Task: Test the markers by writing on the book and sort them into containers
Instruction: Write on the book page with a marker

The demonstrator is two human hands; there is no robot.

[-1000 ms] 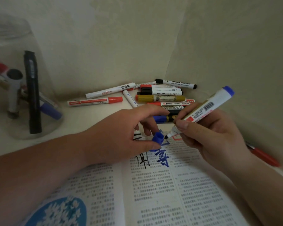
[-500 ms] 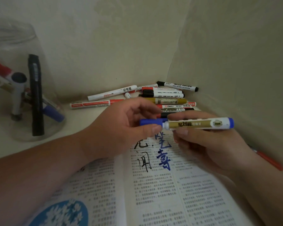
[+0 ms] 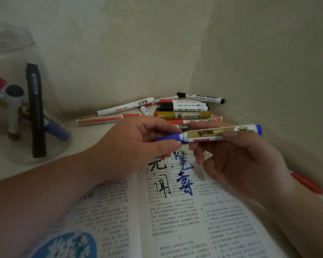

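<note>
Above the book (image 3: 185,220) in a corner (image 3: 191,81) (markers (image 3: 183,115) heaped behind), left hand (image 3: 131,146) and right hand (image 3: 241,161) pinch a blue marker (image 3: 205,134).

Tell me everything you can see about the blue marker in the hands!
The blue marker has a white plastic-looking barrel with a gold label, a blue end plug and a blue cap, which is on. It's held almost level above the open book. The left hand pinches the cap; the right hand holds the barrel.
</note>
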